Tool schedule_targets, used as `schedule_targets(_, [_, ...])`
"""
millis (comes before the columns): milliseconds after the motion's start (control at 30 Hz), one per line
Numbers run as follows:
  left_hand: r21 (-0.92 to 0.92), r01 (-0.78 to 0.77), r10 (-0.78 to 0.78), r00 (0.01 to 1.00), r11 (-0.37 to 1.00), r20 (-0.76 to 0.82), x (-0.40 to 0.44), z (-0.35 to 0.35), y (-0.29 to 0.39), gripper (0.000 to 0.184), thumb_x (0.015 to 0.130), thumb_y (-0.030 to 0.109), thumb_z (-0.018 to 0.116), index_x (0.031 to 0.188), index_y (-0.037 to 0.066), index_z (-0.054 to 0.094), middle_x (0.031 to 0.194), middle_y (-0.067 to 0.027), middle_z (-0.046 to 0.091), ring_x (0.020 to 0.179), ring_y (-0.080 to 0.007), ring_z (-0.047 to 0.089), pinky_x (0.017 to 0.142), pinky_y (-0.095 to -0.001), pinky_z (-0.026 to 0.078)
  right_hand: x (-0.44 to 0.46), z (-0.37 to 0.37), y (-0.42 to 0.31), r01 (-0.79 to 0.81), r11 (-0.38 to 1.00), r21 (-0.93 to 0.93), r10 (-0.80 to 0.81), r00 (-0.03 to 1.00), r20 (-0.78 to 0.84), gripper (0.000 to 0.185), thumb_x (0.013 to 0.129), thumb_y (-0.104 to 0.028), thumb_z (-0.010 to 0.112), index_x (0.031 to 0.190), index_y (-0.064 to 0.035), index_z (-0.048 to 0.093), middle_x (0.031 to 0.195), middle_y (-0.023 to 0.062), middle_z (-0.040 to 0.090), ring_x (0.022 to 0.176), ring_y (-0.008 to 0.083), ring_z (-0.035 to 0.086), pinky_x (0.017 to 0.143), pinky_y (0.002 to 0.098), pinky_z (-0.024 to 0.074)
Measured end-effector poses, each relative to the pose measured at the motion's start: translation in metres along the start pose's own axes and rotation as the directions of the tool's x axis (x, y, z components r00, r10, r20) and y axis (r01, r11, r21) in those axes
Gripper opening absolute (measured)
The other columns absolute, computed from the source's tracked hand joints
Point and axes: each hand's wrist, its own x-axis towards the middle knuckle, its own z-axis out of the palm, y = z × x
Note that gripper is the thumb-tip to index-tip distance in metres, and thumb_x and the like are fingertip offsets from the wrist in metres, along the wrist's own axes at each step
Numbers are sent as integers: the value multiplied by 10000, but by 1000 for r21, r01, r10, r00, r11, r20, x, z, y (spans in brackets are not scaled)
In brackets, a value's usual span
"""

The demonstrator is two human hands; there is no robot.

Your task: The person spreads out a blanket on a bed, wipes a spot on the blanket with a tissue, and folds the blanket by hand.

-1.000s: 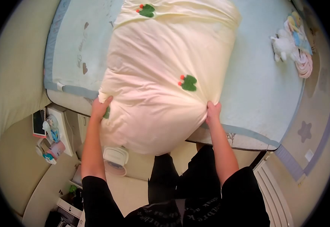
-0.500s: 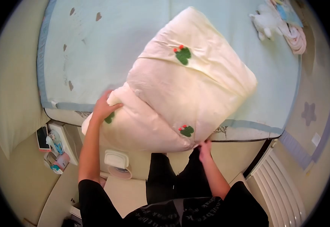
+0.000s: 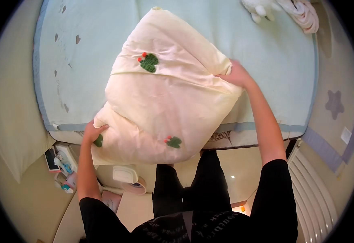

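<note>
A folded cream quilt (image 3: pixel 164 97) with green cactus-like patches and red dots lies on the near part of the bed, its front part overhanging the edge. My left hand (image 3: pixel 94 132) grips the quilt's left side, thumb on top and the other fingers hidden behind the cloth. On the far right side, my right hand (image 3: pixel 237 75) is closed round the quilt's corner, bunching the fabric. The quilt sits at a slant, with one corner pointing to the far side of the bed.
A pale blue mat (image 3: pixel 274 77) covers the bed. At the far right lie a white plush toy (image 3: pixel 261 8) and a pink cloth (image 3: pixel 304 16). A white radiator (image 3: pixel 310 194) stands at the right, a white-lidded bin (image 3: pixel 125 174) below the bed, and a small shelf (image 3: pixel 67 156) at the left.
My right hand has gone from the quilt's near edge up to its right corner. The quilt has shifted left in view, with my left hand still on its left side.
</note>
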Motion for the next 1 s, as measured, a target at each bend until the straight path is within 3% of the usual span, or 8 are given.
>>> schedule_targets(167, [78,-22,24,999,997,-26,-9,-18,12,581,782,325,886,1246,30,699,1109,-123,770,993,-248,726,897,-388,552,-49,17,51,216,963,160,-185,965,-187,623,827,-257,820,1366,-25,610,1235,155,728,1131,254,694,981,386,536])
schedule_targets(400, [275,-175,184,983,945,-8,16,-19,178,591,760,340,887,1244,53,706,1079,-131,772,975,-264,727,889,-391,552,-202,-1,219,-11,929,369,184,880,-438,506,917,-74,747,1365,63,556,1240,158,701,1131,221,665,998,350,514])
schedule_targets(567, [638,-368,512,858,677,-48,72,14,350,602,723,476,885,1180,114,736,1036,-137,765,951,-344,722,833,-430,559,-258,42,300,-15,852,524,352,756,-551,481,958,-55,705,1382,80,521,1298,158,660,1178,213,631,1033,332,478])
schedule_targets(667, [706,-237,446,886,667,-124,76,37,428,610,742,600,825,1185,188,745,976,-85,774,991,-287,719,1011,-469,469,-258,58,304,9,806,592,427,683,-593,462,977,-48,685,1387,79,515,1302,152,656,1169,208,627,1027,324,473])
schedule_targets(733, [765,-157,397,907,625,-138,87,40,427,614,824,601,754,1334,270,666,1267,-81,714,1291,-263,593,1186,-591,253,-254,59,298,8,812,584,446,639,-627,463,986,-50,676,1397,77,505,1304,156,653,1161,204,625,1022,321,473])
schedule_targets(833, [828,-60,672,618,558,-408,108,65,345,724,895,585,687,1531,316,471,1558,-107,490,1473,-290,404,1193,-652,209,-259,59,303,27,835,550,409,638,-652,401,1011,-93,655,1363,63,543,1290,157,660,1140,203,631,1002,322,484])
schedule_targets(867, [733,-19,487,760,680,-431,99,67,326,796,938,575,634,1621,350,293,1686,-109,267,1561,-304,225,1194,-700,157,-261,62,309,4,840,542,414,640,-647,378,1018,-114,646,1346,53,559,1274,163,665,1123,210,639,977,326,492])
schedule_targets(1000, [396,3,266,737,918,-621,78,67,175,887,951,583,607,1622,98,290,1618,-202,375,1509,-386,317,1220,-546,257,-267,75,352,-168,892,420,422,646,-636,320,1036,-182,624,1285,20,610,1212,194,683,1047,238,663,874,346,515])
